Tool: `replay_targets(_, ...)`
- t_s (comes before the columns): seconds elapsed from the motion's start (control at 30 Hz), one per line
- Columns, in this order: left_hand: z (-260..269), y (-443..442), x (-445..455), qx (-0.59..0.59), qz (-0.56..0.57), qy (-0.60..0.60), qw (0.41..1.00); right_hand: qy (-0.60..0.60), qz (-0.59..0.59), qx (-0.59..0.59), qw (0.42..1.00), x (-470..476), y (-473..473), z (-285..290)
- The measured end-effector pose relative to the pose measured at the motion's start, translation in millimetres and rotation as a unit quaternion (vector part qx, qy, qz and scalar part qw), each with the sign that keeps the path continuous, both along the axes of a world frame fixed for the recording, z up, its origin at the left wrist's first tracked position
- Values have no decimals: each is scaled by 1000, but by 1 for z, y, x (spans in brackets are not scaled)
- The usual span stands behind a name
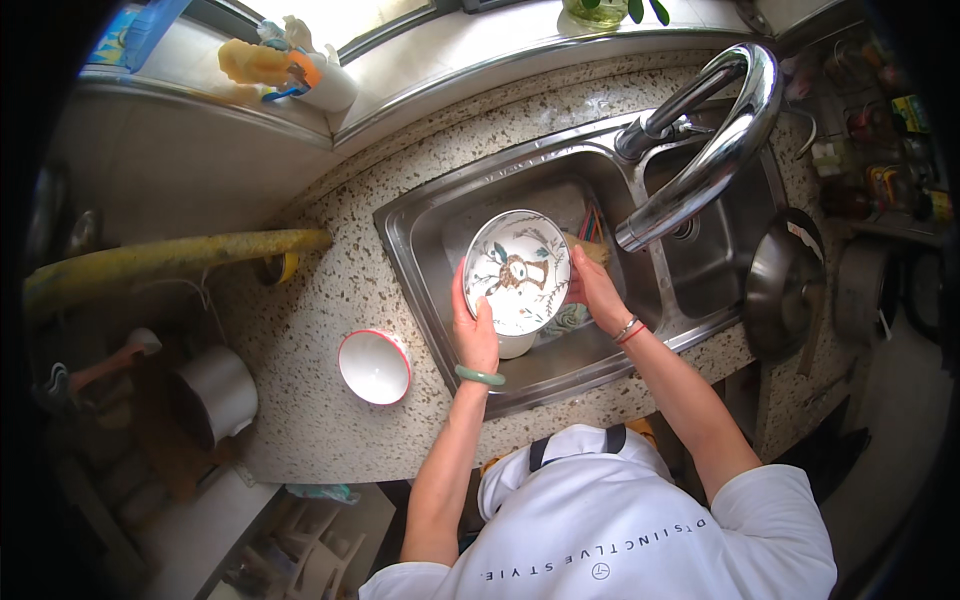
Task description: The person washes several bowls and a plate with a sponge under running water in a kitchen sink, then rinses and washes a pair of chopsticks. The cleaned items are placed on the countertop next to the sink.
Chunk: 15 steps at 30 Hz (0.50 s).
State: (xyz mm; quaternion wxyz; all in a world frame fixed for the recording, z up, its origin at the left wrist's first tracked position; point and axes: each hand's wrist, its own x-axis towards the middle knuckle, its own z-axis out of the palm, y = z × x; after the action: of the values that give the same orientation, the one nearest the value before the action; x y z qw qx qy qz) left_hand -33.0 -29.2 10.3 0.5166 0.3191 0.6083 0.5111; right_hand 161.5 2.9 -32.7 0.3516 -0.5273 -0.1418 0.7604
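A white plate with a painted deer and sprigs (517, 274) is held over the left basin of the steel sink (427, 300). My left hand (474, 319) grips its lower left rim, thumb on the upper face. On the opposite side my right hand (592, 285) holds the right edge. Below the plate, a pale bowl or cup (517, 345) shows only in part. Several chopsticks (592, 223) and a greenish cloth (566, 321) lie in the same basin, partly hidden. A red-rimmed white bowl (375, 367) stands on the speckled counter left of the sink.
The chrome faucet (705, 161) arches over the sink divider, its spout right of the plate. A pan lid (784, 285) leans at the sink's right end. A yellow pipe (180, 251) crosses the left side, above a pot (217, 394). A white holder (334, 86) sits on the sill.
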Motion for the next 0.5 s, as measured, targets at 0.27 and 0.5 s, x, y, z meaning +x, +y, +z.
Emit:
replay_targets(0.27, -4, 5, -10, 5, -57, 45, 997, -89, 28, 130, 987, 5, -3, 10)
replay_targets(0.5, -7, 3, -12, 15, -30, 52, 998, -267, -1, 265, 927, -1, -17, 19)
